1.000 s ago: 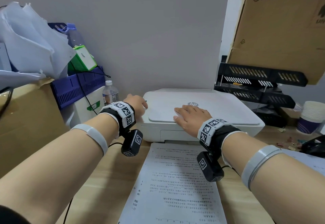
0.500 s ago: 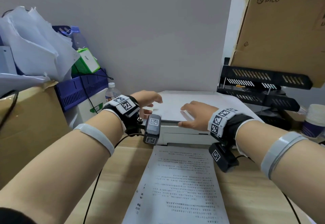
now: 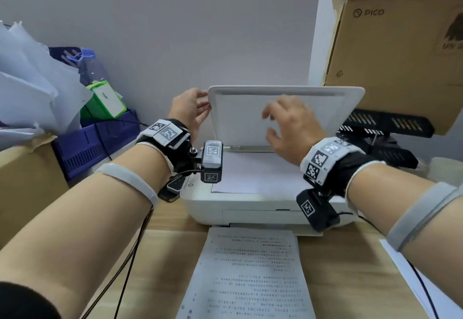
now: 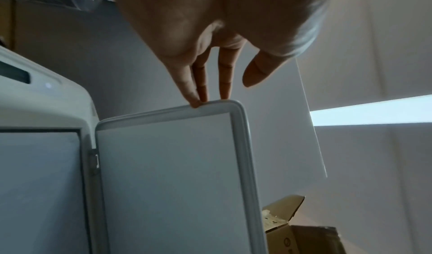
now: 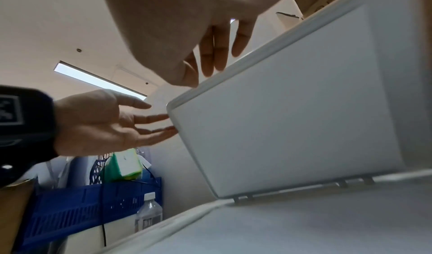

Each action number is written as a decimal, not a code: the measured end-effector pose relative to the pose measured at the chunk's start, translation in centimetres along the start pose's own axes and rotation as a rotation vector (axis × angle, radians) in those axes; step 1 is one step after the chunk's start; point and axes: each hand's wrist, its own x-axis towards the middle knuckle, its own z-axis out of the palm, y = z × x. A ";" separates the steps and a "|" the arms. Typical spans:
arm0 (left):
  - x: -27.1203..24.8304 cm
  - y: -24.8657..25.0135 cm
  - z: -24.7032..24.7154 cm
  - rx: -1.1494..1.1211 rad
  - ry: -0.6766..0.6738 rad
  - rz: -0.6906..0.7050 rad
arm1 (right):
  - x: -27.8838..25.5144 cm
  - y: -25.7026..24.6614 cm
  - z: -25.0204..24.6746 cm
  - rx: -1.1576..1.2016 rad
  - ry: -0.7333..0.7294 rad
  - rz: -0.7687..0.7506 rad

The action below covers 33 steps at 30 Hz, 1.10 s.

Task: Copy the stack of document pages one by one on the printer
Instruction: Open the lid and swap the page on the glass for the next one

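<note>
- Blue plastic crates (image 3: pixel 100 140) sat at my far left, a green box (image 3: pixel 106 99) on top of them and crumpled white paper (image 3: pixel 30 80) beside it.
- My left hand (image 3: pixel 189 110) reached the left edge of the raised printer lid (image 3: pixel 250 115); its fingers (image 4: pixel 198 84) were straight, tips touching the rim, gripping nothing.
- The white printer (image 3: pixel 250 208) stood on the wooden tabletop (image 3: pixel 160 263), lid upright, a blank-looking sheet (image 3: pixel 255 176) lying on the scanner bed.
- The printed document stack (image 3: pixel 248 276) lay on the tabletop just in front of the printer.
- My right hand (image 3: pixel 292 128) hovered before the lid, fingers (image 5: pixel 210 54) spread and loose, holding nothing.
- A cardboard box (image 3: pixel 400 43) hung over black trays (image 3: pixel 385 133) at right.
</note>
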 end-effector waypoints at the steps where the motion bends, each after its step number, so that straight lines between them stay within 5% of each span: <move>1: 0.6 -0.1 0.6 0.049 -0.013 0.038 | -0.4 0.3 0.6 0.017 -0.056 0.004; 10: 5.1 -0.7 2.9 0.517 -0.101 0.156 | -3.4 1.7 3.5 0.055 -0.681 0.224; 18: 7.6 -1.4 3.7 0.558 -0.184 0.036 | -5.5 1.9 3.8 0.069 -0.986 0.289; 27: 4.9 -2.1 3.8 0.666 -0.287 -0.061 | -7.4 2.4 1.5 0.067 -1.039 0.151; 30: 2.5 -1.7 3.3 0.773 -0.510 -0.177 | -7.8 2.6 -0.1 0.056 -0.986 0.052; 33: 0.1 -1.5 3.3 0.922 -0.697 -0.287 | -7.8 4.1 -2.3 0.167 -0.815 0.167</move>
